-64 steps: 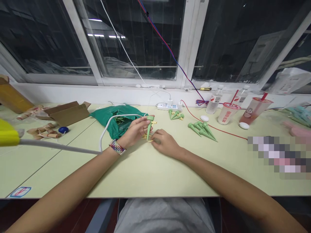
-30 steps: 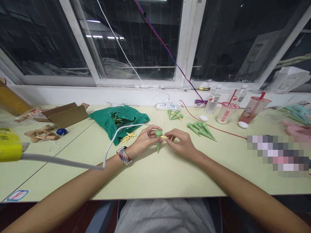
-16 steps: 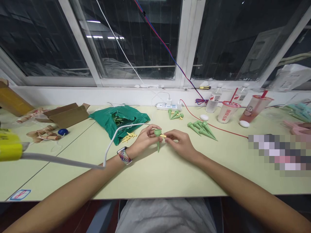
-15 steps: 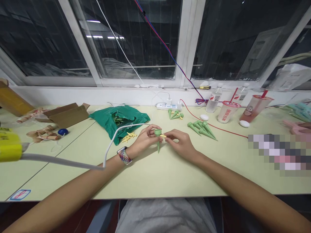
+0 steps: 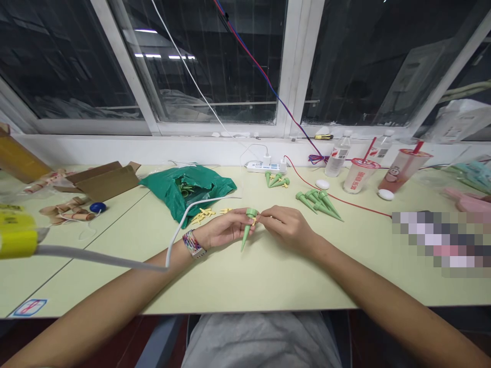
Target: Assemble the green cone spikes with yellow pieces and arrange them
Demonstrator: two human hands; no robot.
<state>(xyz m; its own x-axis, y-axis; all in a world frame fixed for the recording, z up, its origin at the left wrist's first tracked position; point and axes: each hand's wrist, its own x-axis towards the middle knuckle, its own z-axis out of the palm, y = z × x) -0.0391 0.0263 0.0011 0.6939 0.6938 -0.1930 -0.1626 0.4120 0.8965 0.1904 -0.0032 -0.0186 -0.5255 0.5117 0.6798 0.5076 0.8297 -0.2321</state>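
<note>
1) In the head view, a green spike point(image 5: 245, 237) is pinched near its top in the grip of the left hand point(image 5: 228, 228), with its broad round cap uppermost and its narrow tip slanting down and leftward, clear of the fingers
2) A small yellow piece point(image 5: 253, 221) is seen just below the cap, at the left thumb; the fingertips of the right hand point(image 5: 288, 224) are drawn together right beside it, though whether it is pinched by that grip cannot be told
3) The spike is formed as a long smooth cone, apparently of matt plastic; a multicoloured, woven-looking wristband point(image 5: 190, 244) is worn on the left wrist
4) More thin, branched yellow pieces point(image 5: 202, 216) are heaped on the pale, smooth bench point(image 5: 253, 289), between the left hand and a crinkled green plastic bag point(image 5: 163, 188), in whose opening green parts are shown
5) To the right, beyond the right hand, loose green spikes point(image 5: 330, 207) are laid side by side; farther back, near a white power strip point(image 5: 264, 167), a smaller cluster of spikes point(image 5: 276, 182) is fanned out, with yellow bits among them
</note>
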